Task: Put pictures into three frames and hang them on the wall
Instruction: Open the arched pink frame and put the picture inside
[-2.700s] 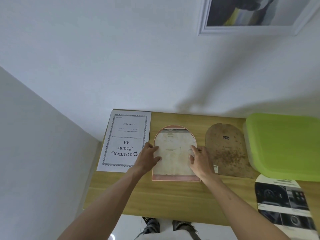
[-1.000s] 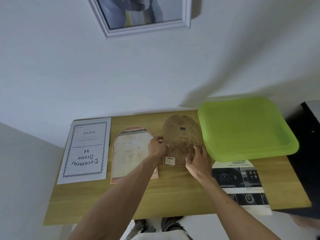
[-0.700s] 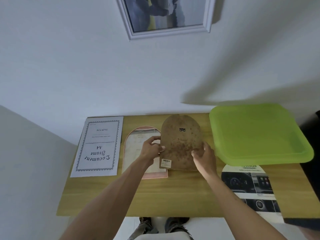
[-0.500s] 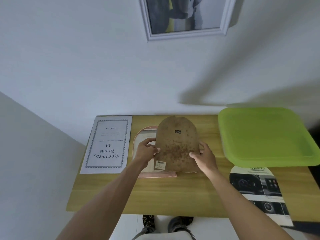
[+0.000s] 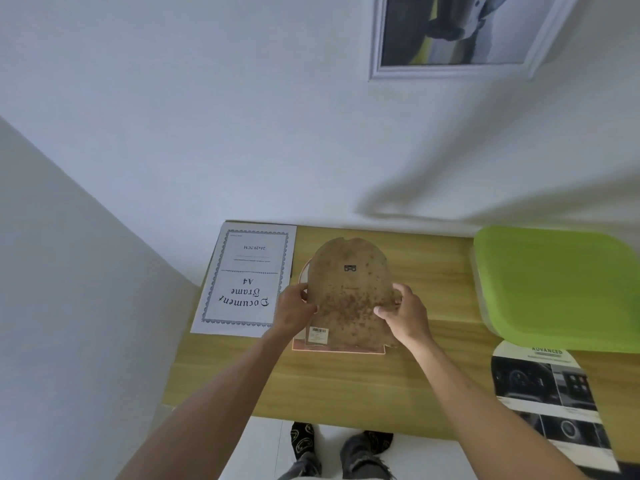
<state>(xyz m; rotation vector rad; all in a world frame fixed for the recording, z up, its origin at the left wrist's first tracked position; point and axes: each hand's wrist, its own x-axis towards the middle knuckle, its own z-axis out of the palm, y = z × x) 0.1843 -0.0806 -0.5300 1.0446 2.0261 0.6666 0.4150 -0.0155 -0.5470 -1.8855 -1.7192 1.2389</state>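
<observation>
A brown arched backing board with a small hanger near its top and a barcode sticker at its lower left is held over the pink arched frame on the wooden table. My left hand grips the board's left edge and my right hand grips its right edge. The board covers nearly all of the frame; only the frame's pink bottom strip and upper left rim show. One white-framed picture hangs on the wall above.
A white "Document Frame A4" sheet lies left of the frame. A green plastic lid or tray sits at the right. An arched car-dashboard print lies at the table's front right. My feet show on the floor below the table edge.
Both hands left the frame, took up the backing board lying to its right, and carried it left until it sits over the frame. The camera view shifted meanwhile.
</observation>
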